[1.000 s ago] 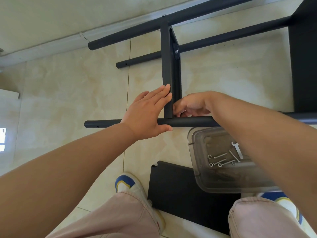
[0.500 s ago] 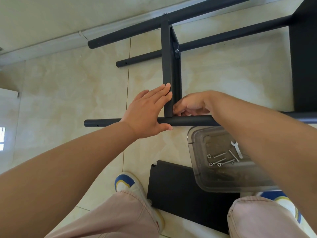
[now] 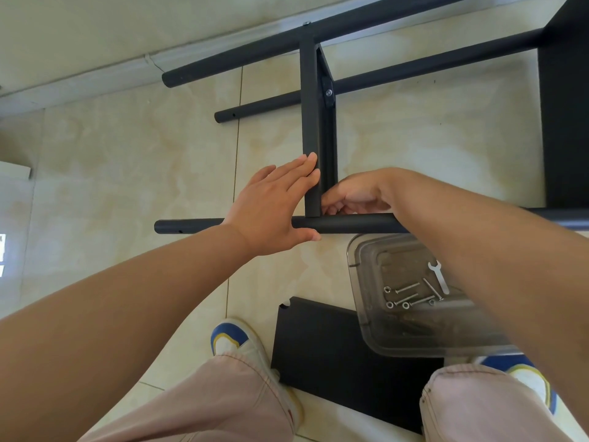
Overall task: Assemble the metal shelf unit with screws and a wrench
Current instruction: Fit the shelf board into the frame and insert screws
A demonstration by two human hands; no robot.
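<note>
The black metal shelf frame lies on the tiled floor. A flat cross piece (image 3: 310, 122) runs from a far tube (image 3: 239, 60) down to the near tube (image 3: 191, 226). My left hand (image 3: 271, 208) presses its straight fingers against the cross piece's left face, with the thumb under the near tube. My right hand (image 3: 353, 196) sits at the joint of cross piece and near tube, fingers curled and pinching a small screw that barely glints between them. A silver wrench (image 3: 439, 277) and several screws (image 3: 408, 295) lie in a clear plastic box (image 3: 360, 282).
A loose black panel (image 3: 318, 346) lies on the floor between my shoes (image 3: 232, 339), partly under the box. Another black panel (image 3: 564, 122) is fixed at the frame's right end. A second far tube (image 3: 398, 73) lies parallel. The wall's baseboard (image 3: 79, 81) runs behind the frame.
</note>
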